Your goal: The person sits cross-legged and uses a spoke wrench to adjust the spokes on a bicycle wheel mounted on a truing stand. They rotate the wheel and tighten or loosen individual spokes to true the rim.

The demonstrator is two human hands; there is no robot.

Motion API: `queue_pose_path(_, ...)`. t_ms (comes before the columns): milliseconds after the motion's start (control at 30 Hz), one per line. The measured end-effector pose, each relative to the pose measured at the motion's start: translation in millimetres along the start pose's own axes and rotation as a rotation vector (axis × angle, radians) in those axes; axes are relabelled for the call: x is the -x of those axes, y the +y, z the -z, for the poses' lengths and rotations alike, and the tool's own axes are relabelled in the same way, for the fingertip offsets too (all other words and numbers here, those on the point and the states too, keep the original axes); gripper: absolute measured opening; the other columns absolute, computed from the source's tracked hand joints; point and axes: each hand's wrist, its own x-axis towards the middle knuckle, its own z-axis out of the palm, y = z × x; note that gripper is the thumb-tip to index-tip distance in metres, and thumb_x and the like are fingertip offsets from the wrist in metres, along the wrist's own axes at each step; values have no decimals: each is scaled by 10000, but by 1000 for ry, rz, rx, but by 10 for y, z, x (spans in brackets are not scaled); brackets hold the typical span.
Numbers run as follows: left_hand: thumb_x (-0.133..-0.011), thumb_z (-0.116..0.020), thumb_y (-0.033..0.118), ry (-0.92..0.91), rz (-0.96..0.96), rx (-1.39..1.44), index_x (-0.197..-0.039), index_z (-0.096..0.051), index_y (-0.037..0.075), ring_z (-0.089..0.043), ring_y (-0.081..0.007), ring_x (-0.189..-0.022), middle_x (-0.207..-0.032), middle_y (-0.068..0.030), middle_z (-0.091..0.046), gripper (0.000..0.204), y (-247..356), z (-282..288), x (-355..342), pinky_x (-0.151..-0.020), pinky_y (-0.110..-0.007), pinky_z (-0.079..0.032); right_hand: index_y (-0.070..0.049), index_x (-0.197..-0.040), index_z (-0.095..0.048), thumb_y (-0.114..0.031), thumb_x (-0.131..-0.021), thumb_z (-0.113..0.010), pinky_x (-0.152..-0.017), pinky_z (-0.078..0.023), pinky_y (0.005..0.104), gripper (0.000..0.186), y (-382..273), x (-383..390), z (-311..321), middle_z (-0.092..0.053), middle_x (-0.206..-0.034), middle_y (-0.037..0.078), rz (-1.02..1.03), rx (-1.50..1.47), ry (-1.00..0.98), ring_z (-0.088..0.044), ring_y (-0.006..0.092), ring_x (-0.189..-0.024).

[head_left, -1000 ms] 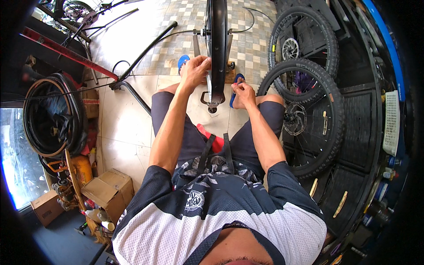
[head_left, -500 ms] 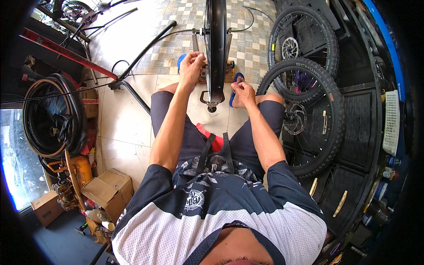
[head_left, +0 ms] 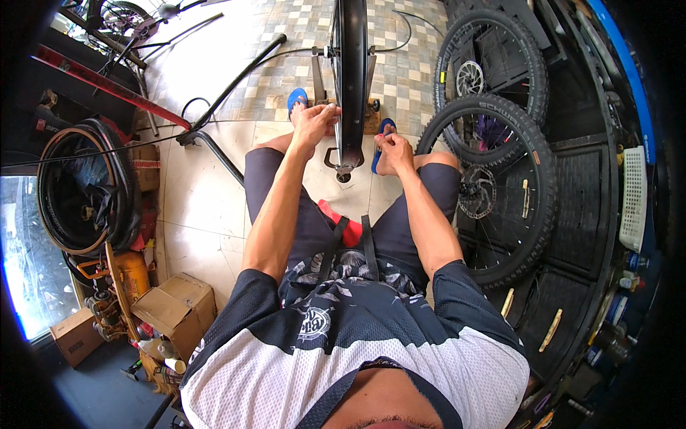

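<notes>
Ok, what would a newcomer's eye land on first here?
The upright wheel at top centre, its lower part between the left hand and the right hand. Next, two chunky-tyred wheels overlapping on the right, and the loose tyres bunched on the left.

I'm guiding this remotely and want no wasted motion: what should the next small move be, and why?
Probably bring the bare right hand slightly left, toward the upright black bicycle rim. The bare left hand is at the rim's left side, while the right is clear of it, with a small red thing at its fingertips, too small to identify.
</notes>
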Motion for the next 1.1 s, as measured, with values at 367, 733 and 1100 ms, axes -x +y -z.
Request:
queue_pose_path(367,-996,-588,316,54,-311,-128,-1083,-742,45,-640,-113,-907,-981,-33,-726,323,666,-173,96,-764,-257,-483,-29,-811,-676,-523,-859,-686,-700,-496,402,497,3,-5,20,-712,-774,109,-55,14,-31,-672,302,-736)
queue_pose_path(733,-980,-614,223,147,-445,62,-1243,-590,45,-635,-105,-878,-1001,-59,-689,318,554,-136,-127,-686,-233,-499,-52,-805,-707,-477,-849,-711,-717,-501,345,427,4,-7,23,-719,-782,91,-48,13,-14,-683,227,-749)
queue_pose_path(1100,-972,-628,348,52,-117,-82,-955,-665,24,-542,-69,-712,-797,11,-618,327,-549,24,-249,-628,-230,-431,-50,-805,-705,-458,-852,-722,-722,-503,355,412,-16,0,14,-721,-787,87,-55,8,-10,-687,230,-759)
